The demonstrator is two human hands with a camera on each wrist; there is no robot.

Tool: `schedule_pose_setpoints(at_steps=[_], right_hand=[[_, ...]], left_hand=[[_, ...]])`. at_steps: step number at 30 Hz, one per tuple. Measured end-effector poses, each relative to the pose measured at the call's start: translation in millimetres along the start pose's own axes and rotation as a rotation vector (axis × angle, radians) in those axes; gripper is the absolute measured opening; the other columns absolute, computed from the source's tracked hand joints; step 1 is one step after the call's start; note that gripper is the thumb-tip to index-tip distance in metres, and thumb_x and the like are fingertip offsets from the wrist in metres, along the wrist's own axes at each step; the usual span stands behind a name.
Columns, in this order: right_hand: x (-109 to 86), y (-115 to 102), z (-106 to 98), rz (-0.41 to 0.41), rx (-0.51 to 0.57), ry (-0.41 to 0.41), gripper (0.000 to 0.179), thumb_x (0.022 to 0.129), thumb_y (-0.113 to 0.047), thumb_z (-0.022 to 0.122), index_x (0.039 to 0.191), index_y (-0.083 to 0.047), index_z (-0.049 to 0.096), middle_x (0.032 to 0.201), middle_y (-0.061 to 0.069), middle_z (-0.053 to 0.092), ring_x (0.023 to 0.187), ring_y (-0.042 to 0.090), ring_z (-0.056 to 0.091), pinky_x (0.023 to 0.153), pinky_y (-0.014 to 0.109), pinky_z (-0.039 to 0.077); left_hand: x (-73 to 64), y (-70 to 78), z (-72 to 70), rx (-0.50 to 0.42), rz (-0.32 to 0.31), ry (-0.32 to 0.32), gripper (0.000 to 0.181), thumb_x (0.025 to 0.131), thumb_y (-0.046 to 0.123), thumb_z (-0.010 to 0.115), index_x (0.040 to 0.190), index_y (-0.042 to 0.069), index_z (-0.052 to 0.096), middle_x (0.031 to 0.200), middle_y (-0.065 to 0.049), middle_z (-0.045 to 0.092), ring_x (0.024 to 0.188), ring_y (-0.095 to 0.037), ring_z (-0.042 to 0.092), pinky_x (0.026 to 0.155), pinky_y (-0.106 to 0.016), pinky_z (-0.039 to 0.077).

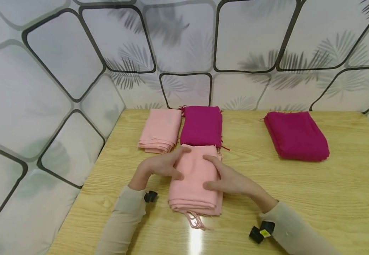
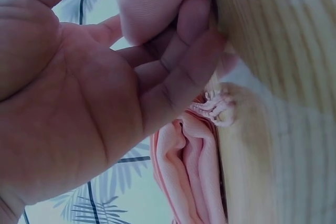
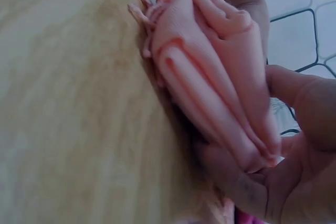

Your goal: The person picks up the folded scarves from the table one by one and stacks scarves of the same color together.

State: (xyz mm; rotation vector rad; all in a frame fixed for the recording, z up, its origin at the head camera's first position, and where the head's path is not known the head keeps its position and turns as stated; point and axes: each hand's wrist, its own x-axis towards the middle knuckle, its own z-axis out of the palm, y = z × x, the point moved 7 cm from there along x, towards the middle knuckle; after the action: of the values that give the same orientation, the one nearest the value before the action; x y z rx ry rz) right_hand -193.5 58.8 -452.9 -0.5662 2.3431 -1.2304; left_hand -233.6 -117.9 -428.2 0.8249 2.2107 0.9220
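A folded pink scarf lies on the table in front of me, its layered edge and a tuft of fringe facing me. My left hand grips its left side, and the left wrist view shows the fingers curled at the lower edge. On the opposite side my right hand holds the scarf, thumb on top. In the right wrist view, a finger goes beneath the folded layers. Some fingertips are hidden by the cloth.
Behind the scarf lies a folded magenta cloth with fringed edges, close to its far end. Left of that is another folded pink cloth. A second magenta cloth lies at the right. The wooden table meets a patterned wall covering.
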Motion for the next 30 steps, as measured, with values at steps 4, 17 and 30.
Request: schedule_pose_setpoints(at_steps=[4,17,30], right_hand=[[-5.5,-6,-7,-0.015,-0.197,0.023,0.083,0.089,-0.044,0.071,0.155,-0.017,0.029,0.143,0.017,0.051,0.121,0.026,0.055,0.101,0.051,0.044],[-15.0,-16,-13,0.067,-0.566,0.053,0.074,0.090,-0.046,0.070,0.146,-0.006,0.044,0.123,0.026,0.059,0.088,0.024,0.063,0.067,0.042,0.053],[-11.0,-12,6,-0.048,-0.288,-0.125,0.078,0.102,-0.029,0.058,0.152,0.012,0.015,0.159,0.028,0.019,0.148,0.037,0.021,0.117,0.052,0.023]], left_hand=[[-1.2,0.5,-0.5,0.022,-0.012,0.006,0.083,0.086,0.010,0.073,0.152,0.001,0.023,0.154,-0.019,0.028,0.134,-0.029,0.038,0.113,-0.043,0.031],[-4.9,-1.8,-2.5,0.135,-0.095,0.040,0.092,0.087,0.022,0.076,0.155,0.000,0.018,0.156,-0.020,0.031,0.129,-0.027,0.047,0.111,-0.043,0.036],[-6.2,-1.6,1.7,0.196,-0.107,-0.022,0.098,0.086,0.021,0.078,0.157,-0.001,0.014,0.161,-0.019,0.022,0.146,-0.030,0.027,0.119,-0.044,0.024]])
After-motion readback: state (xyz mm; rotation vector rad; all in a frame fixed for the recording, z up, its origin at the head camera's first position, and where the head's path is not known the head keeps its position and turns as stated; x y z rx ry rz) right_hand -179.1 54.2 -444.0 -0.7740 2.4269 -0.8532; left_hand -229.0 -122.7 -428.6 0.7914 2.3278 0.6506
